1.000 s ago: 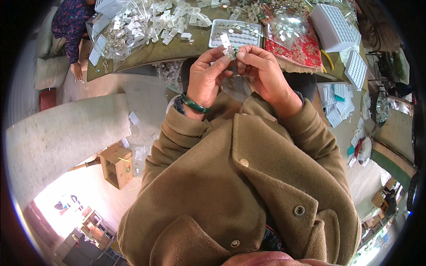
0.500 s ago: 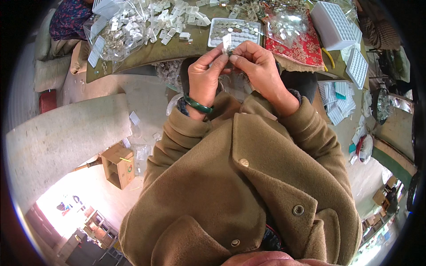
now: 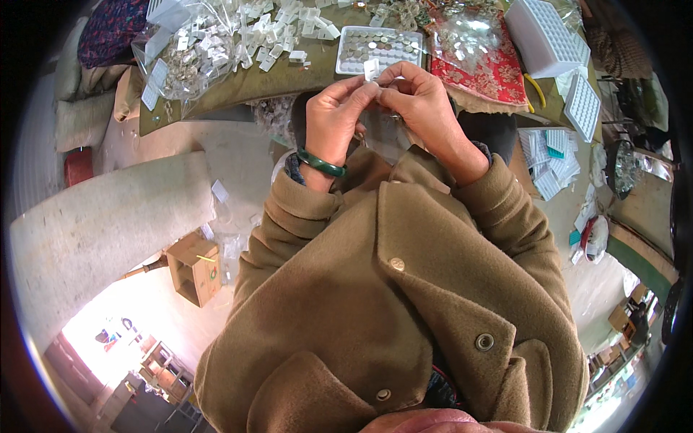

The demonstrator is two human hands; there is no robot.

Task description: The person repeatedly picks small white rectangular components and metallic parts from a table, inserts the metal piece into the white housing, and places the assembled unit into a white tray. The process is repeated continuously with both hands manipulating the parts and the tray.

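Note:
My left hand (image 3: 334, 119) pinches a small white card (image 3: 371, 70) between thumb and fingertips, with its upper part sticking up. A green bangle (image 3: 322, 164) circles my left wrist. My right hand (image 3: 421, 105) is closed, its thumb and forefinger meeting the left fingertips just under the card. Whatever lies between the right fingertips is hidden. Both hands are over the table's near edge. Just beyond them is a white tray (image 3: 341, 66) with rows of small round pieces.
A clear plastic bag (image 3: 198, 61) and a heap of white tags (image 3: 278, 32) cover the table's left part. At the right are a red patterned cloth (image 3: 498, 83), yellow-handled pliers (image 3: 535, 92) and a stack of white trays (image 3: 538, 43). An open cardboard box (image 3: 193, 268) stands on the floor.
The right fingers have drawn in against the left fingertips. A small dark piece that showed between the hands is now covered. The card has shifted slightly lower.

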